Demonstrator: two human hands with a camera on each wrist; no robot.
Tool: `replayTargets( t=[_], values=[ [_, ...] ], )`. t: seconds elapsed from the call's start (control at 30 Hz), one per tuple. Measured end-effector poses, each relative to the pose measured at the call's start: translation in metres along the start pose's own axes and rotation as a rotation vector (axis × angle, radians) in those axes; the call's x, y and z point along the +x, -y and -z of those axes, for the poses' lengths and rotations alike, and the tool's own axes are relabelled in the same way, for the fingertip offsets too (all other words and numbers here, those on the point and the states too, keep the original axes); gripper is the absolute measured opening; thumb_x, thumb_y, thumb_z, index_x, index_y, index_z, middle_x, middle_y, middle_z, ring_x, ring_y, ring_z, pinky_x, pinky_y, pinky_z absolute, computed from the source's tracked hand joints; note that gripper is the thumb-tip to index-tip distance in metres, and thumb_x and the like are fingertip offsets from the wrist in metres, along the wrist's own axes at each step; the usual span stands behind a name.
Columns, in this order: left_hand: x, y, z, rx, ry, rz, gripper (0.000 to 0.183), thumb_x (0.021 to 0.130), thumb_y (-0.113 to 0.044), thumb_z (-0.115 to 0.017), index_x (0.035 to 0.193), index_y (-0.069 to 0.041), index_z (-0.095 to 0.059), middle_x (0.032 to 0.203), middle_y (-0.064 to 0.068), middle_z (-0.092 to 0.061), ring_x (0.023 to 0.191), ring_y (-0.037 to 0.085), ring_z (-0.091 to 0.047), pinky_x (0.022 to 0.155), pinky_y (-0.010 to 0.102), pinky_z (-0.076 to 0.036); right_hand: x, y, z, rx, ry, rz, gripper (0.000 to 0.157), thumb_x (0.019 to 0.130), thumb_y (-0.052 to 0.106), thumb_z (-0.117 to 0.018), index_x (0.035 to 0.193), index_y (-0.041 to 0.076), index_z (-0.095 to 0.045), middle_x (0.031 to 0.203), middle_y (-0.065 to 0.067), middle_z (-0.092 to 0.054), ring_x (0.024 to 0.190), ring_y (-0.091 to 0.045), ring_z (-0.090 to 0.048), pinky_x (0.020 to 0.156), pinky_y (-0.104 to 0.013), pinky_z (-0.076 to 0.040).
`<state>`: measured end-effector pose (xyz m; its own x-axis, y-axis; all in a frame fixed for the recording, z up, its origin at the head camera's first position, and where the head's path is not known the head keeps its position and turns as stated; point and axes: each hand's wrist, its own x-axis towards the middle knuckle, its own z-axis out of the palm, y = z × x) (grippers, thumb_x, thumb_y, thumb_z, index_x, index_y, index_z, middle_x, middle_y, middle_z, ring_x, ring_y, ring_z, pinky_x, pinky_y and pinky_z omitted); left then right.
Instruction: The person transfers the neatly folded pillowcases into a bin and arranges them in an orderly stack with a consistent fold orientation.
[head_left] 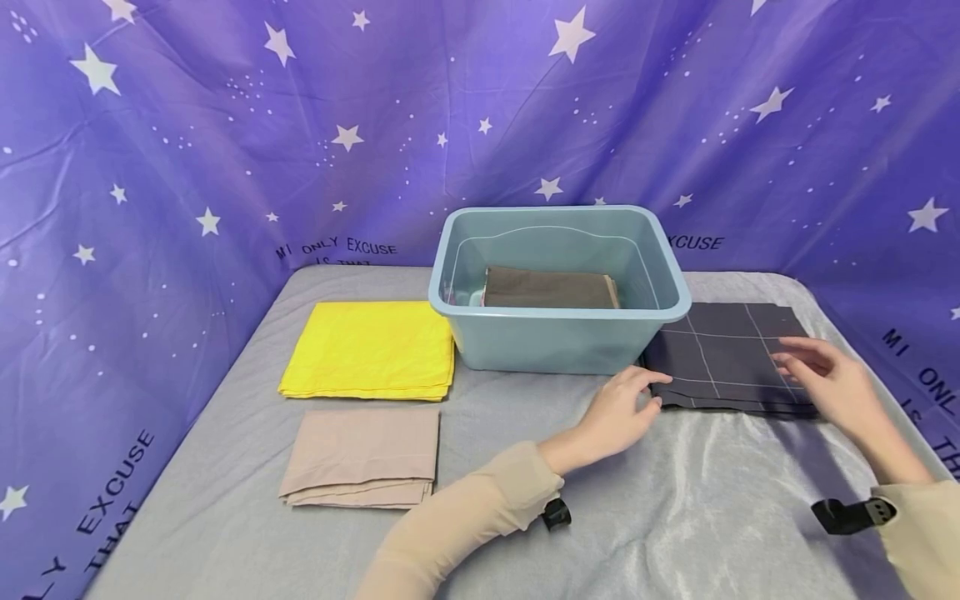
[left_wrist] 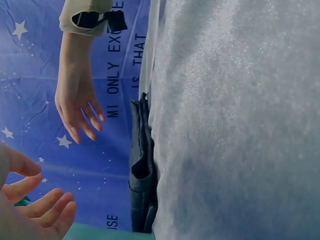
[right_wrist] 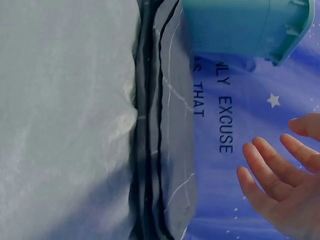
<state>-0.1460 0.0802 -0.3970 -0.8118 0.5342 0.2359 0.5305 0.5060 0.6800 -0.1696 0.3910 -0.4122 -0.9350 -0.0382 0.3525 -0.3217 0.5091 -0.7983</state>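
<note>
A folded dark cloth with thin white grid lines (head_left: pixel 731 354) lies on the right of the bed-like surface, its stacked layers visible edge-on in the right wrist view. My left hand (head_left: pixel 617 410) is by its near left corner, fingers loosely bent, holding nothing; in the left wrist view it seems to hover above the cloth. Over the right side of the cloth hangs my right hand (head_left: pixel 828 383), fingers spread and relaxed, also holding nothing. A blue-grey plastic tub (head_left: pixel 555 342) stands just left of the dark cloth, with a folded brown cloth (head_left: pixel 551 288) inside.
On the left lie a folded yellow cloth (head_left: pixel 371 350) and, in front of it, a folded pinkish-beige cloth (head_left: pixel 363 454). Grey velvety fabric (head_left: pixel 517 533) covers the surface. Purple curtains with white stars (head_left: pixel 480 100) enclose the back and sides.
</note>
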Motion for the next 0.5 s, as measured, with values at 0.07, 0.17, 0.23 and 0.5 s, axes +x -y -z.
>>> replayTargets(
  t=[0.07, 0.17, 0.23, 0.5],
  values=[
    [0.001, -0.001, -0.002, 0.002, 0.007, 0.001, 0.033, 0.094, -0.018, -0.048, 0.126, -0.019, -0.054, 0.122, -0.005, -0.052, 0.099, 0.003, -0.051, 0.072, 0.008, -0.036, 0.0, 0.0, 0.001, 0.034, -0.006, -0.016, 0.028, 0.09, 0.001, -0.049, 0.115, 0.007, -0.059, 0.084, 0.027, -0.064, 0.068, 0.01, -0.06, 0.061, -0.005, -0.044],
    [0.002, -0.001, -0.005, 0.018, 0.014, -0.001, 0.033, 0.094, -0.017, -0.048, 0.126, -0.019, -0.054, 0.123, -0.004, -0.051, 0.098, 0.004, -0.052, 0.071, 0.007, -0.034, 0.002, 0.0, 0.002, 0.052, -0.001, -0.04, 0.032, 0.09, -0.001, -0.046, 0.109, 0.021, -0.06, 0.082, 0.026, -0.064, 0.068, 0.01, -0.06, 0.06, -0.005, -0.044],
    [0.003, -0.001, -0.007, 0.034, 0.018, -0.001, 0.033, 0.094, -0.018, -0.048, 0.126, -0.018, -0.053, 0.124, -0.004, -0.051, 0.092, 0.003, -0.051, 0.069, 0.007, -0.033, 0.003, -0.007, 0.003, 0.081, -0.01, -0.05, 0.036, 0.09, -0.001, -0.047, 0.105, 0.029, -0.06, 0.08, 0.026, -0.064, 0.067, 0.01, -0.06, 0.059, -0.005, -0.044],
    [0.008, 0.001, -0.015, 0.084, 0.021, 0.024, 0.034, 0.094, -0.019, -0.048, 0.127, -0.02, -0.052, 0.128, -0.004, -0.049, 0.099, 0.003, -0.051, 0.079, 0.009, -0.036, 0.014, -0.084, 0.015, -0.111, -0.056, -0.089, 0.027, 0.092, 0.018, -0.052, 0.116, 0.009, -0.059, 0.081, 0.036, -0.059, 0.067, 0.015, -0.057, 0.058, -0.004, -0.043]
  ],
)
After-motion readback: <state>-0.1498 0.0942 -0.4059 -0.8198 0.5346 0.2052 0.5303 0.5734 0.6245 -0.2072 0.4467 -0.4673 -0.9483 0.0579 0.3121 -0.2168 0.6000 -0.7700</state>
